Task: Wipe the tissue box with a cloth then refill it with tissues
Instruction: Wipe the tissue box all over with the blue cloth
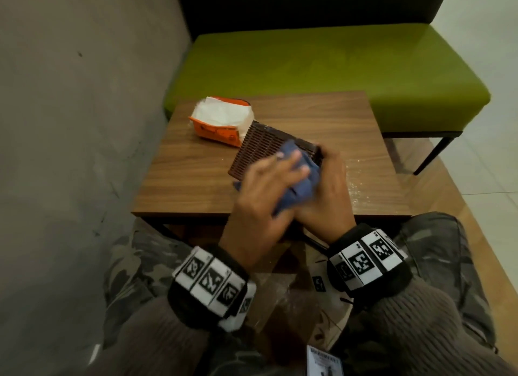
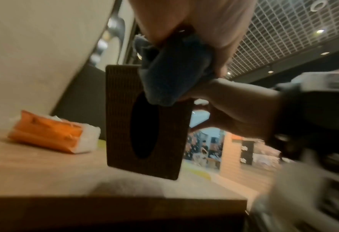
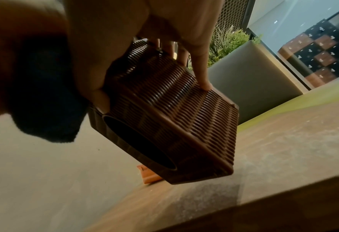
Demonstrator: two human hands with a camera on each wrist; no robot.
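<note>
Brown slatted tissue box (image 1: pixel 260 148) tilted above desk (image 1: pixel 322 117) middle, long axis toward far-left corner; right hand (image 1: pixel 326 190) fingers grip its near-right end; left hand (image 1: pixel 260 204) fingers clutch blue cloth (image 1: pixel 300 179) against box's near end. Orange tissue pack (image 1: pixel 221 120) beyond, far-left.

The box (image 1: pixel 260 148) is held tilted above the counter (image 1: pixel 196 185) — landmark for the rest. The tissue pack (image 1: pixel 221 120) lies on the counter just behind-left of it, the cloth (image 1: pixel 297 179) against its near end, the bench (image 1: pixel 336 73) behind — a wall (image 1: pixel 78 95) left.
</note>
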